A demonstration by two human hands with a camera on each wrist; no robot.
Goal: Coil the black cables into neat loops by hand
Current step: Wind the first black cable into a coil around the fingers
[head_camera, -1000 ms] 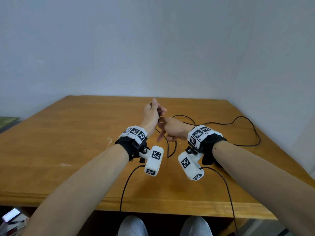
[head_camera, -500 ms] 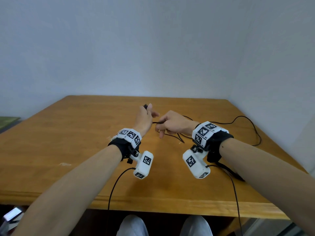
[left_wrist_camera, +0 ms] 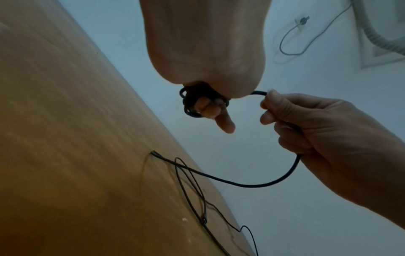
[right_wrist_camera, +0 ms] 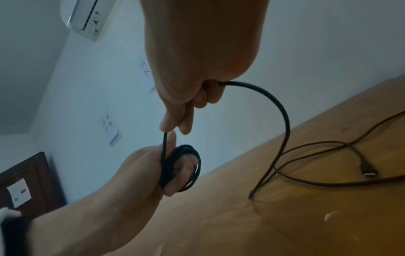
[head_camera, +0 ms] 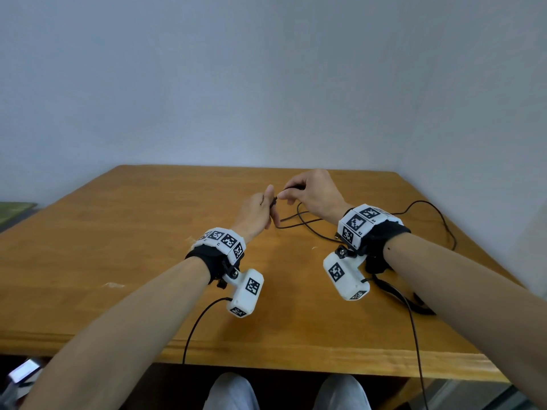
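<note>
Above table [head_camera: 118, 232] | left hand [head_camera: 254, 214] grips coil [right_wrist_camera: 181, 168] | plug [right_wrist_camera: 370, 174] seemingly blurred

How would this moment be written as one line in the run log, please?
stage: coiling in progress | left hand: holds small coil around its fingers | right hand: pinches black cable, feeding next loop | rest of cable: loose on table

The right hand [head_camera: 313, 196] now sits higher and farther up the frame than a second ago, above the left hand [head_camera: 254, 216] rather than beside it. The black cable [left_wrist_camera: 263, 183] it pinches now arcs up off the bench [head_camera: 118, 261], and the hands stand slightly further apart.
</note>
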